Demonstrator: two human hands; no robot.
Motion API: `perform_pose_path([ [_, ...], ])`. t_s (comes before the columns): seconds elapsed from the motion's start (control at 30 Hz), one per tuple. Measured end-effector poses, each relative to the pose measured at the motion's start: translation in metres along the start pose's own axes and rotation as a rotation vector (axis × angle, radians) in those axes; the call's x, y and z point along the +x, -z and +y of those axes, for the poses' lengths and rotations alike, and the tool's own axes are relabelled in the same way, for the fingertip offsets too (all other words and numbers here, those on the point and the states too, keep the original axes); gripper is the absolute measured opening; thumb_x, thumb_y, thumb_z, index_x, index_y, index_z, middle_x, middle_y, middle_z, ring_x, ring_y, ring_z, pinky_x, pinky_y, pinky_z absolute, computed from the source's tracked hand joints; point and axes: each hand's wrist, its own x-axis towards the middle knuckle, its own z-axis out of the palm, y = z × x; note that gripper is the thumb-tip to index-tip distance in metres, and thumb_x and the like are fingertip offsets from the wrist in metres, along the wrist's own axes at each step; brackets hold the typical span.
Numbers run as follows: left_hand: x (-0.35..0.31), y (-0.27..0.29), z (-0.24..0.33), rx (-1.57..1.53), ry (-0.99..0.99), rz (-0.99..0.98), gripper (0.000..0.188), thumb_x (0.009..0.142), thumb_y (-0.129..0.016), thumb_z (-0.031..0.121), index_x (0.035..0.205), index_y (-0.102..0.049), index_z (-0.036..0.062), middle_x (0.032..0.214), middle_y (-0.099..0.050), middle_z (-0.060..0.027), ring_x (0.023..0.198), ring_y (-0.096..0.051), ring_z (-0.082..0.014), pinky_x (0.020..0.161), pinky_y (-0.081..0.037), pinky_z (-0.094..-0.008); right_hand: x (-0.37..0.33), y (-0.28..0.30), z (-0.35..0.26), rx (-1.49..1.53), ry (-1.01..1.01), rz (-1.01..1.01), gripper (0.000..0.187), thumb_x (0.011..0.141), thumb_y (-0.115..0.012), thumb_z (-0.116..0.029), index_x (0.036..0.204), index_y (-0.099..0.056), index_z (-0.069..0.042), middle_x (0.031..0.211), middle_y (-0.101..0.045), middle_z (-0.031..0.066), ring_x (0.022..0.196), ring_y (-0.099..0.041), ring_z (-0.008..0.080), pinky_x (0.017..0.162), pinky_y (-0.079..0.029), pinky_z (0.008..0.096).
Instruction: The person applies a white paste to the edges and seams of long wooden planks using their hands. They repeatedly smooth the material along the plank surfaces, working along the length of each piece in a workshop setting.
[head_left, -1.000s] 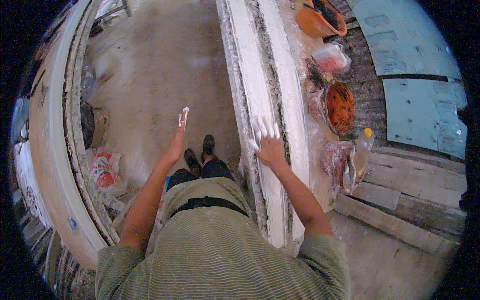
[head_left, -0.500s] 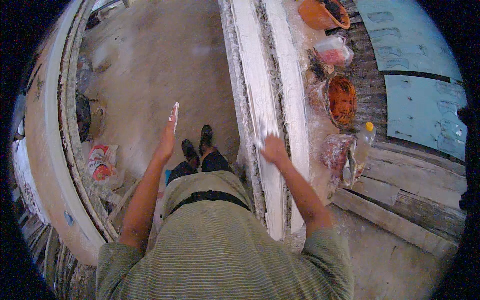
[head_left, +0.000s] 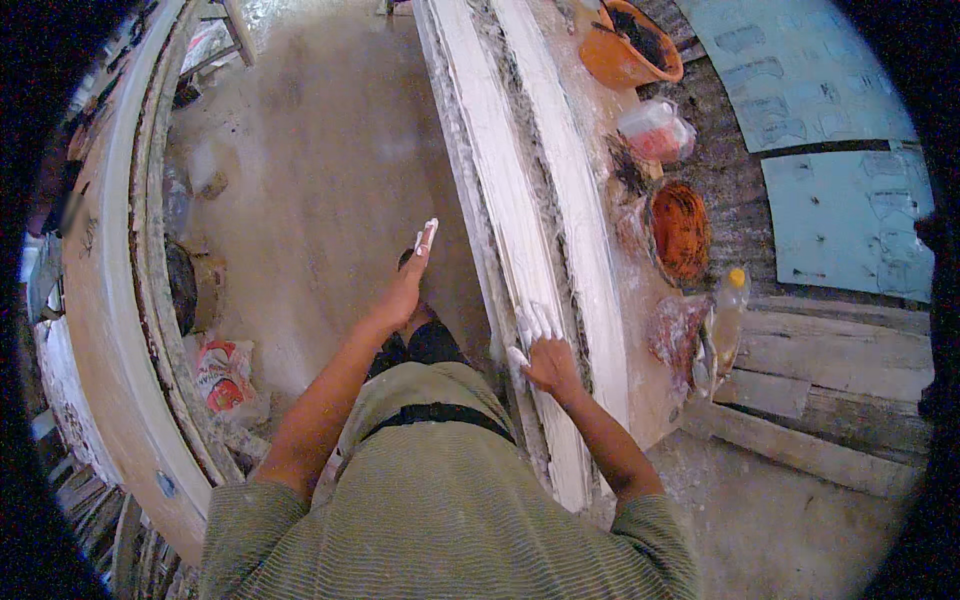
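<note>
Long parallel bands of white plaster moulding (head_left: 510, 215) run lengthwise on a bench to my right, with a rough grey groove between them. My right hand (head_left: 548, 355) lies flat on the near band, its whitened fingers stretched forward and the thumb out toward the band's left edge. Over the floor, left of the moulding, I hold my left hand (head_left: 412, 278) edge-on in the air. White paste coats its straight fingers, and I see nothing held in it.
Right of the moulding stand an orange bucket (head_left: 622, 55), a pink-and-white bag (head_left: 656, 130), an orange-lined container (head_left: 682, 232) and a yellow-capped bottle (head_left: 729, 315). Wooden planks (head_left: 820, 350) lie beyond. Leftward are a long bench (head_left: 118, 330) and a red-and-white bag (head_left: 224, 375) on the floor.
My right hand has come back toward me along the moulding. My left hand has moved to the right, nearer the bench. The whole view has shifted a little as I step.
</note>
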Motion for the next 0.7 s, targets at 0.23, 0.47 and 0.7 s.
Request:
perform_pose_path([
  [0.23, 0.072, 0.039, 0.035, 0.09, -0.091, 0.028, 0.065, 0.106, -0.021, 0.048, 0.157, -0.014, 0.0096, 0.163, -0.015, -0.0128, 0.15, -0.01, -0.0264, 0.121, -0.006, -0.0372, 0.179, 0.089, 0.005, -0.035, 0.148, 0.29, 0.073, 0.097, -0.039, -0.051, 0.149, -0.034, 0.0, 0.155, -0.031, 0.0205, 0.147, -0.024, 0.0347, 0.121, -0.015, 0.0467],
  [0.47, 0.169, 0.097, 0.105, 0.208, 0.154, -0.001, 0.062, 0.107, -0.017, 0.043, 0.157, -0.012, 0.0066, 0.163, -0.013, -0.0103, 0.15, -0.011, -0.0246, 0.121, -0.006, -0.037, 0.384, 0.184, 0.012, -0.006, 0.027, -0.054, 0.068, 0.096, -0.042, -0.059, 0.132, -0.058, -0.004, 0.121, -0.064, 0.0232, 0.114, -0.06, 0.039, 0.086, -0.052, 0.0486],
  [0.7, 0.234, 0.128, 0.171, 0.195, -0.011, 0.037, 0.066, 0.106, -0.017, 0.048, 0.157, -0.01, 0.0059, 0.164, -0.008, -0.0126, 0.151, -0.006, -0.0269, 0.121, -0.004, -0.0378, 0.541, 0.24, 0.016, -0.019, 0.075, 0.228, 0.055, 0.09, -0.054, -0.052, 0.098, -0.07, 0.0, 0.095, -0.068, 0.0179, 0.089, -0.067, 0.0335, 0.081, -0.051, 0.0469],
])
